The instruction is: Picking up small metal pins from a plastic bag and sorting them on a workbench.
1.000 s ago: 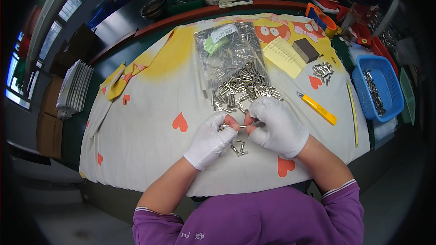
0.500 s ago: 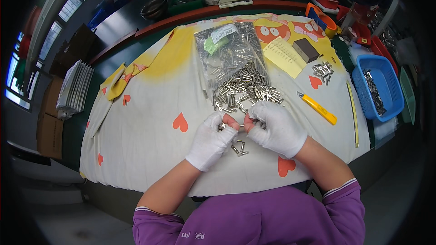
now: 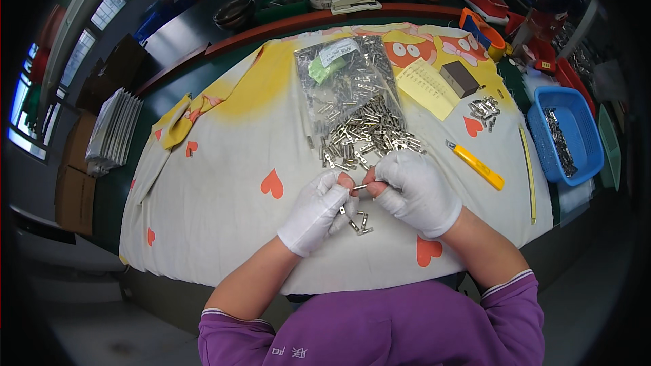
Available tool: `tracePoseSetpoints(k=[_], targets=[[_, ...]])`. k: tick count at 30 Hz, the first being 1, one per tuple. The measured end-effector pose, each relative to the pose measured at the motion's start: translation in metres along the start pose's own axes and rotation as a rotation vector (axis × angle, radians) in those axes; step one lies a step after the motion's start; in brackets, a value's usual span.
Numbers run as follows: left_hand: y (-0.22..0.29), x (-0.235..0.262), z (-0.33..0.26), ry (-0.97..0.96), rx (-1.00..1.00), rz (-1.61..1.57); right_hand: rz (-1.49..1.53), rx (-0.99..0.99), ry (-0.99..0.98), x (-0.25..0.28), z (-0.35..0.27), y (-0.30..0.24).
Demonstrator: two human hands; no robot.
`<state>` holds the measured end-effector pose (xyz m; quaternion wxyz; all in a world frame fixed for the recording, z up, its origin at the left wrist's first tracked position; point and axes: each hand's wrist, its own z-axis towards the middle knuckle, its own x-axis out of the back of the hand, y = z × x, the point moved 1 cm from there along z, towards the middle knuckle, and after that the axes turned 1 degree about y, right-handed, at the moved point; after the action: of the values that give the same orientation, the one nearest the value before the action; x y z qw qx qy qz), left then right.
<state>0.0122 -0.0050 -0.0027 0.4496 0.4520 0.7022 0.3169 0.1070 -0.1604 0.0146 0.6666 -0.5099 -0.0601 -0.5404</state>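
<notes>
The left hand [image 3: 315, 207] and right hand [image 3: 417, 193] pinch a small metal fitting [image 3: 360, 188] above the cloth [image 3: 224, 224], fingertips [image 3: 376, 190] bare (presumably for feel); the pile of fittings [image 3: 371, 130] lies just beyond, likely for short reach.

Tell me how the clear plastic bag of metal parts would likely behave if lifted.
The clear plastic bag is probably floppy, since its film looks thin and wrinkled. It may be heavy for its size, with so many metal parts showing through. It could well spill if tilted, as parts are heaped at its near end, which seems open.
</notes>
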Motion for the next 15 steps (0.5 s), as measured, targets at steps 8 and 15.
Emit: tracePoseSetpoints(k=[8,15], targets=[[-0.0038,0.0015,0.0011,-0.029,-0.021,0.066,0.029,-0.057,-0.022,-0.0009,-0.0011,-0.0008],[-0.0015,0.0004,-0.0002,-0.036,-0.022,0.089,0.039,-0.087,-0.030,-0.0007,-0.0016,-0.0021]])
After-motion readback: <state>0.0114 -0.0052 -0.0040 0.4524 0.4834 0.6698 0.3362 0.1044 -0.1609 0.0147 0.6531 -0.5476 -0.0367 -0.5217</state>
